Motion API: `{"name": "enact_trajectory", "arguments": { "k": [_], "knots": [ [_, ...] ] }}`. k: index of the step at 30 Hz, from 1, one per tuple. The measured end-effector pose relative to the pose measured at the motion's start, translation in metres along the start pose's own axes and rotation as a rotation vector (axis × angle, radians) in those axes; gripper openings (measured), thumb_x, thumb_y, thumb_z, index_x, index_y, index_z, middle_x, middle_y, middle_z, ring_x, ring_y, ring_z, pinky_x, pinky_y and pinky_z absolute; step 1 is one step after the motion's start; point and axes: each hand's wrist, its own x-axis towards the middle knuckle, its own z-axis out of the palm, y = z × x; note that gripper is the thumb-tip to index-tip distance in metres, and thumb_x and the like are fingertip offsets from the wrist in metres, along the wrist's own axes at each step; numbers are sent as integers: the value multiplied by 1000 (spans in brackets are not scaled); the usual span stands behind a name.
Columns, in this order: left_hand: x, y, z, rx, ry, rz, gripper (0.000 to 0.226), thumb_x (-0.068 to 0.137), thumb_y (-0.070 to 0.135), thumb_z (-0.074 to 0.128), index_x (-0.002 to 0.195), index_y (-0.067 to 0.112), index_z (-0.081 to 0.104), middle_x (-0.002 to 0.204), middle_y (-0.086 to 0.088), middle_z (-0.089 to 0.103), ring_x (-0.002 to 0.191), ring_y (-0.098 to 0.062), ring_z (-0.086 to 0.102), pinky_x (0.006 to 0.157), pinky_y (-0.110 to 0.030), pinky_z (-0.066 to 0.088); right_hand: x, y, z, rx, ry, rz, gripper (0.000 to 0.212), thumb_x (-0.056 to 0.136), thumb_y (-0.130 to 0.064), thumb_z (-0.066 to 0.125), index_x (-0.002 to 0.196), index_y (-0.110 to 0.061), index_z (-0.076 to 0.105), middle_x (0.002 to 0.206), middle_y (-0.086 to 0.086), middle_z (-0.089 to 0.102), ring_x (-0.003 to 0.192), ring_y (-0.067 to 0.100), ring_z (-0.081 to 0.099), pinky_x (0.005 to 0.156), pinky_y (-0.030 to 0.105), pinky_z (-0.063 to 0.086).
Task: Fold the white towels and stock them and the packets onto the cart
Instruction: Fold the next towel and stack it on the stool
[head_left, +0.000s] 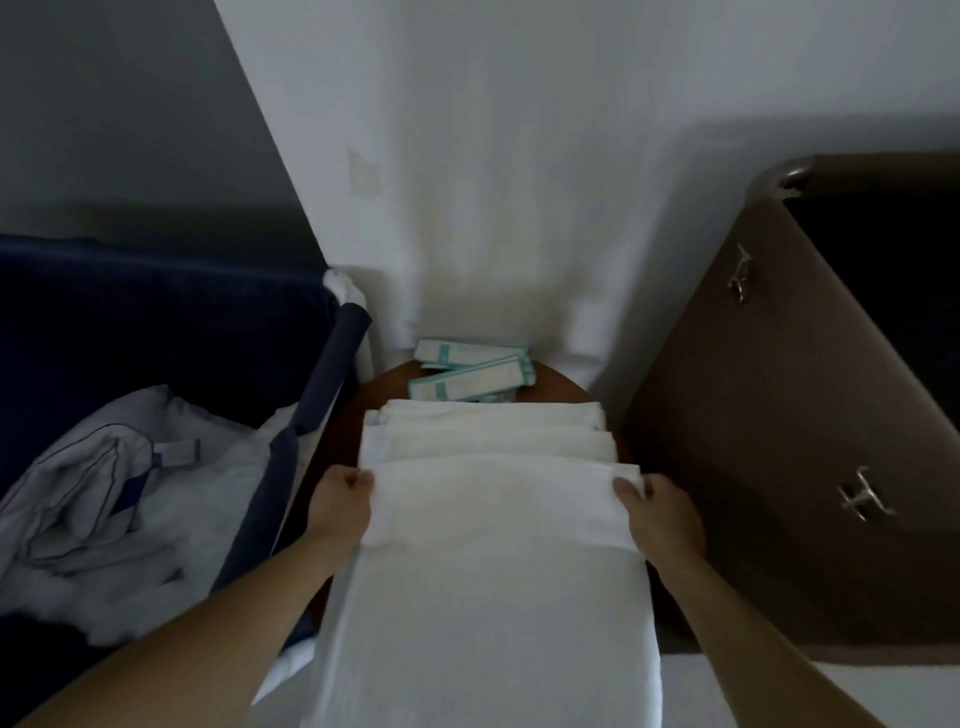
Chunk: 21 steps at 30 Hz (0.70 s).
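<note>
Fingers (359, 479) of left hand (340, 501) and right hand (657, 512) pinch white towel (488, 571) — smooth, unwrinkled.

towels (488, 499): white | packets (470, 371): white, teal bands | tabletop (558, 387): reddish-brown | bin (156, 322): navy | linen (130, 493): white, dark piping | cabinet (779, 415): brown | wall (493, 156): white

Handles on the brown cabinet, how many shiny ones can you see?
2. The upper handle is farther up the brown cabinet, toward the wall. The lower handle is nearer the person, on the same brown face. More could be hidden beyond the picture's right edge.
</note>
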Motion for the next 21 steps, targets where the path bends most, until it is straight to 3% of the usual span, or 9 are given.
{"name": "enact_trajectory", "arguments": {
  "k": [4, 9, 12, 14, 18, 21],
  "knots": [
    [25, 11, 9, 28, 17, 52, 13, 102, 23, 49, 106, 12, 53, 93, -8, 59, 79, -22, 56, 61, -27, 42, 24, -2, 16, 26, -27, 18, 32, 98, -41, 57, 111, -12, 61, 100, 6, 63, 94, 27, 61, 81, 38, 49],
    [37, 17, 12, 37, 13, 90, 15, 104, 26, 44, 110, 14, 51, 89, -4, 56, 84, -27, 58, 62, -24, 40, 30, -11, 23, 115, -8, 6, 17, 97, -31, 61, 102, -14, 61, 93, 2, 64, 89, 25, 62, 83, 44, 54],
    [37, 20, 12, -57, 105, 105, 18, 105, 29, 41, 110, 14, 49, 89, -2, 54, 80, -21, 53, 65, -29, 36, 28, -18, 19, 212, 64, -33, 9, 98, -27, 60, 100, -18, 59, 91, -2, 63, 84, 18, 61, 73, 36, 51],
    [52, 24, 14, -32, 116, 72, 20, 105, 25, 41, 113, 9, 50, 91, -5, 52, 88, -25, 53, 74, -30, 34, 32, -24, 19, 235, 96, -20, 11, 98, -30, 59, 102, -20, 59, 92, -5, 63, 85, 15, 61, 71, 32, 49],
    [76, 19, 28, -30, 31, 123, 17, 105, 24, 41, 110, 10, 50, 90, -4, 55, 89, -26, 56, 65, -28, 37, 57, -24, 38, 171, 127, 71, 21, 97, -33, 61, 108, -16, 63, 99, 1, 65, 93, 24, 63, 85, 44, 54],
    [89, 13, 38, -28, 18, 101, 18, 105, 24, 42, 107, 9, 52, 89, -5, 55, 90, -30, 58, 67, -30, 39, 66, -18, 52, 110, 191, 104, 26, 96, -38, 62, 111, -17, 63, 106, 5, 66, 97, 25, 62, 88, 46, 53]
  ]
}}
